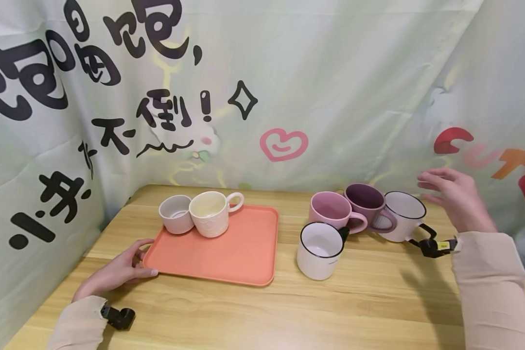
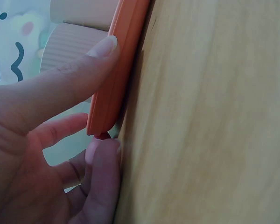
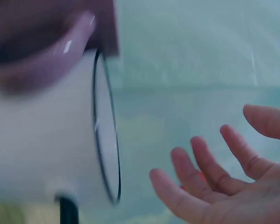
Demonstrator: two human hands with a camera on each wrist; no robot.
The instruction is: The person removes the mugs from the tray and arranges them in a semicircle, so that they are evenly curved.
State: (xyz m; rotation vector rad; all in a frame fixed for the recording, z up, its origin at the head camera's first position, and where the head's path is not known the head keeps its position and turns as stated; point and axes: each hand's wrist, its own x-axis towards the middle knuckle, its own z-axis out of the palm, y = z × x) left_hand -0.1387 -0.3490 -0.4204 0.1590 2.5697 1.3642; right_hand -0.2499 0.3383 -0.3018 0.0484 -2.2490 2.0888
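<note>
My left hand [image 1: 118,273] grips the near left corner of an orange tray [image 1: 240,253]. In the left wrist view the thumb [image 2: 102,49] lies along the tray's edge, with fingers bent around the corner. On the tray's far left, a small grey cup [image 1: 177,223] stands against a cream mug [image 1: 212,222] whose ring handle points right. My right hand [image 1: 461,199] is raised with loosely bent fingers, holding nothing, beside and above a white black-rimmed mug [image 1: 391,228]. The right wrist view shows a gap between those fingers and the mug's rim.
Left of that mug stand a dark purple mug [image 1: 376,216] and a pink mug [image 1: 321,214], close together. Another white black-rimmed mug [image 1: 317,265] stands in front of the pink one. Behind the wooden table [image 1: 227,316] hangs a printed curtain [image 1: 332,82].
</note>
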